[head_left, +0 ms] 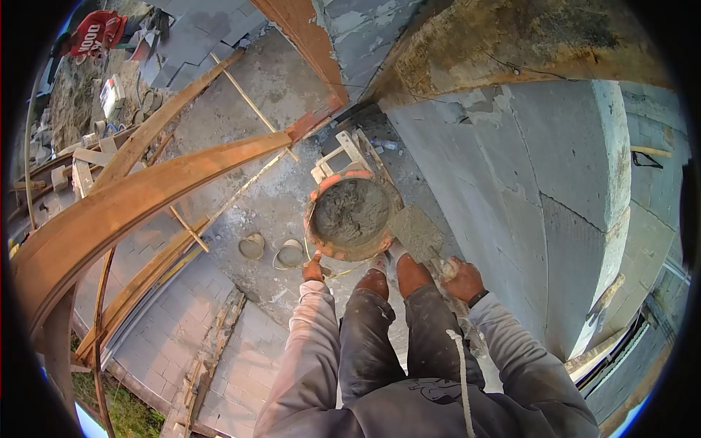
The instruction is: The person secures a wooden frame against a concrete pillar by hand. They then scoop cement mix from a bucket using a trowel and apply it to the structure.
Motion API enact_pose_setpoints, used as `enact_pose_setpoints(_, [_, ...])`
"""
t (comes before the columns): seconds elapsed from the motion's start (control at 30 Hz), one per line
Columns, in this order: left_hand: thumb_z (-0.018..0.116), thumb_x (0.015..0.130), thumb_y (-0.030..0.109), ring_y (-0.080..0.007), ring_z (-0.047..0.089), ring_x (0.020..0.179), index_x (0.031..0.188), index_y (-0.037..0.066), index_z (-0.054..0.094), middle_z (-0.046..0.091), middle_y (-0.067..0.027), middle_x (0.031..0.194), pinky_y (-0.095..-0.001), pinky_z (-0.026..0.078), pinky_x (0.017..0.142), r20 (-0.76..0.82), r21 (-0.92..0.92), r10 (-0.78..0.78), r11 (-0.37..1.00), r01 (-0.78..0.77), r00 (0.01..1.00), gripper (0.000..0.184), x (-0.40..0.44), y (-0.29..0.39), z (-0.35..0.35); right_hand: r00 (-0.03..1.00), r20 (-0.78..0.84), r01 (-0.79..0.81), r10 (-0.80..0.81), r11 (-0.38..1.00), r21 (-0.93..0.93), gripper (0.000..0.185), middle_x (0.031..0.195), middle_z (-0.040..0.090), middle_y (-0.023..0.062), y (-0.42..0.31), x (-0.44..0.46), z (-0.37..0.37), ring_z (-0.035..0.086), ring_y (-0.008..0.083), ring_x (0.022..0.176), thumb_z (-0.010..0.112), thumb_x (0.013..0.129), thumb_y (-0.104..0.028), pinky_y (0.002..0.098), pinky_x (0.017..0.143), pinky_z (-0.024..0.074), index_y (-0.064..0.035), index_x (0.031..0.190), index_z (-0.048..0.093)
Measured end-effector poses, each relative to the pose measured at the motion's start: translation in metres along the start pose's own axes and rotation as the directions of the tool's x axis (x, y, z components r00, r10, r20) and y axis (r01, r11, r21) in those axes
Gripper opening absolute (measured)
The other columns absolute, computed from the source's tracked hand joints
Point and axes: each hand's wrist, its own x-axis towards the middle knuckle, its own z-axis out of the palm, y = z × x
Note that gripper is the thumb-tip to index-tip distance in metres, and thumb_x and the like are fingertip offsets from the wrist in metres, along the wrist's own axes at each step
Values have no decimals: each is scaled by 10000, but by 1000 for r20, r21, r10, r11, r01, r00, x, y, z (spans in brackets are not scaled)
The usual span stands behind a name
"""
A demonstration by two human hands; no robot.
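Observation:
A round orange-rimmed tub full of wet grey mortar is just in front of my legs. My left hand is closed at the tub's near-left edge, its thumb up against the rim; the fingers are partly hidden. In my right hand, to the right of my knees, is the handle of a trowel. Its broad blade is coated with mortar and reaches to the tub's right side. Two small buckets, one and another with grey contents, stand left of the tub.
A wooden stand is behind the tub. Grey block wall rises close on my right. Curved wooden door frame and thin poles cross the left side. A person in a red shirt is at the far upper left.

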Motion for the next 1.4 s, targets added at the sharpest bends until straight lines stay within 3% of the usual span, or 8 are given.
enact_pose_setpoints(0.1, [646, 847, 345, -215, 614, 609, 873, 37, 570, 614, -111, 725, -300, 430, 457, 102, -326, 67, 945, -30, 993, 318, -44, -4, -2, 999, -41, -26, 27, 999, 30, 539, 992, 634, 238, -8, 0, 8, 610, 417, 891, 688, 699, -287, 462, 787, 492, -14, 1143, 553])
enact_pose_setpoints(0.17, [616, 883, 341, -215, 581, 686, 873, 91, 532, 546, -41, 726, -349, 491, 615, 215, -449, 112, 894, -4, 970, 264, -88, 7, 5, 998, -56, -38, 42, 997, 70, 511, 1002, 627, 243, -28, -8, 0, 605, 429, 886, 690, 701, -290, 466, 778, 490, -13, 1111, 560])
enact_pose_setpoints(0.3, [631, 860, 309, -190, 546, 585, 951, 122, 537, 522, -26, 679, -346, 488, 545, 320, -642, 214, 765, 45, 923, 229, -144, 42, 56, 999, -48, 9, -3, 990, 142, 518, 1001, 628, 252, -62, -16, -12, 601, 431, 920, 675, 709, -333, 472, 803, 481, -34, 1115, 556])
enact_pose_setpoints(0.53, [615, 845, 295, -155, 411, 390, 746, 143, 493, 402, 13, 523, -303, 350, 345, 64, -591, 273, 785, -183, 960, 218, -186, 76, 64, 987, -159, 5, -17, 997, -73, 611, 988, 642, 241, -60, -120, -108, 610, 421, 923, 638, 725, -333, 489, 808, 483, -38, 1244, 508])
enact_pose_setpoints(0.6, [609, 852, 291, -146, 386, 381, 760, 149, 486, 387, 19, 520, -292, 341, 355, 149, -624, 243, 775, -100, 959, 209, -247, 91, 30, 974, -224, -4, -25, 992, -127, 448, 924, 650, 227, -53, -150, -130, 619, 406, 901, 641, 734, -317, 485, 788, 493, -67, 1097, 561])
enact_pose_setpoints(0.83, [539, 917, 361, -92, 322, 389, 760, 197, 446, 333, 75, 512, -292, 347, 448, 331, -658, 507, 729, -190, 796, 246, -522, 121, -73, 778, -320, 396, -540, 818, -418, 324, 773, 626, 178, -116, -257, -236, 643, 348, 724, 623, 775, -230, 427, 614, 512, -37, 1031, 575])
enact_pose_setpoints(1.03, [542, 913, 382, -88, 342, 395, 702, 167, 425, 335, 74, 486, -268, 340, 455, 329, -677, 611, 684, -271, 720, 323, -590, 94, -96, 691, -232, 359, -685, 603, -713, 217, 741, 636, 135, -179, -251, -241, 665, 277, 703, 569, 818, -206, 386, 585, 520, -22, 923, 618])
enact_pose_setpoints(1.4, [542, 913, 393, -101, 374, 437, 747, 127, 454, 362, 47, 523, -267, 368, 470, 459, -641, 552, 748, -172, 696, 326, -592, 67, -80, 830, -72, 480, -553, 775, -411, 305, 893, 670, 209, -217, -169, -137, 656, 353, 833, 580, 749, -230, 427, 772, 518, 5, 932, 644])
